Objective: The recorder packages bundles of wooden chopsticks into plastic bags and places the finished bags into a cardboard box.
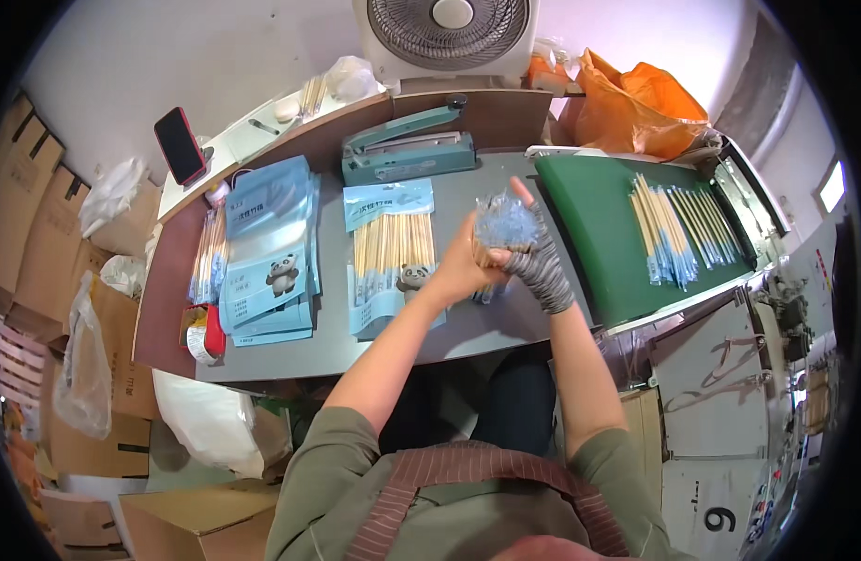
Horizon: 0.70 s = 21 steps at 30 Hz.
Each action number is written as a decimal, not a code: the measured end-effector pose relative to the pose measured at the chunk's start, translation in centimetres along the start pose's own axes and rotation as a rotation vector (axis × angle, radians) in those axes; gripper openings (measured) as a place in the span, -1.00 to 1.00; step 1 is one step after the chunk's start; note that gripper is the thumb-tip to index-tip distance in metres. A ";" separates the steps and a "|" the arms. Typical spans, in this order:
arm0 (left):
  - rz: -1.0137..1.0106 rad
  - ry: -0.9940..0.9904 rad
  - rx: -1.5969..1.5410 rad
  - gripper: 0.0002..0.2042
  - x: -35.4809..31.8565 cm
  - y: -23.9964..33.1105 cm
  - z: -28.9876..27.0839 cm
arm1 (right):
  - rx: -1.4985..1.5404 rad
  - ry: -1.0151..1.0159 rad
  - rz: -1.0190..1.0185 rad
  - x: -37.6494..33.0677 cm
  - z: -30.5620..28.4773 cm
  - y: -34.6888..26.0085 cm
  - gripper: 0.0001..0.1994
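I see both hands, bare left hand (463, 266) and grey-gloved right hand (540, 271), fingers closed round a bundle of clear-wrapped wooden chopsticks (505, 224) above the grey bench (486, 323); loose grip risks spilling sticks

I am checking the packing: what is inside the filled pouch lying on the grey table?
Through the clear middle of the filled pouch a row of pale wooden sticks shows, lying side by side. Their upper ends are hidden behind the printed blue top, and the lower ends behind the blue panda band.
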<state>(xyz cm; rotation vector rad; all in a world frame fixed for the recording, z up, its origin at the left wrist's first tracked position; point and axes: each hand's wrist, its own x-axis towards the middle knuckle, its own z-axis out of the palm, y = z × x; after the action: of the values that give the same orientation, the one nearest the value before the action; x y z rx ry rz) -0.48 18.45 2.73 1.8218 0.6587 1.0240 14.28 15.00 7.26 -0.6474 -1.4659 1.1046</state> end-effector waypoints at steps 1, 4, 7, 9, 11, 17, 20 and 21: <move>-0.094 0.057 -0.185 0.07 -0.4 1.0 0.5 | -0.014 0.077 0.029 0.0 0.7 -0.1 0.12; -0.148 0.172 -0.329 -0.03 -1.3 1.4 0.6 | 0.044 0.103 -0.010 0.3 1.4 -0.3 0.15; -0.067 0.212 -0.084 -0.09 -1.5 -0.4 1.1 | 0.064 0.075 -0.170 1.4 0.0 1.5 0.16; -0.055 0.197 0.120 -0.12 -0.7 -0.8 0.3 | 0.004 0.056 0.108 1.3 -0.6 2.6 0.19; -0.276 0.089 0.067 -0.17 -1.0 0.9 -0.4 | -0.013 0.096 0.185 0.3 0.5 1.6 0.16; -0.266 -0.102 0.016 -0.23 -2.9 -1.1 -0.4 | 0.056 0.159 0.166 -1.7 2.3 1.3 -0.07; -0.131 0.029 -0.300 -0.44 -8.4 1.6 1.7 | 0.074 0.281 0.197 -6.2 5.8 -0.3 -0.11; -0.234 -0.049 -0.336 -0.41 -10.5 3.3 2.3 | -0.002 0.302 0.095 -7.3 6.8 -1.3 -0.11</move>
<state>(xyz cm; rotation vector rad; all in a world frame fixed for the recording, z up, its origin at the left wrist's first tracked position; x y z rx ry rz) -3.84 7.87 1.30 1.4364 0.6125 0.8716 9.56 6.22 5.66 -0.8533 -1.1877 1.0271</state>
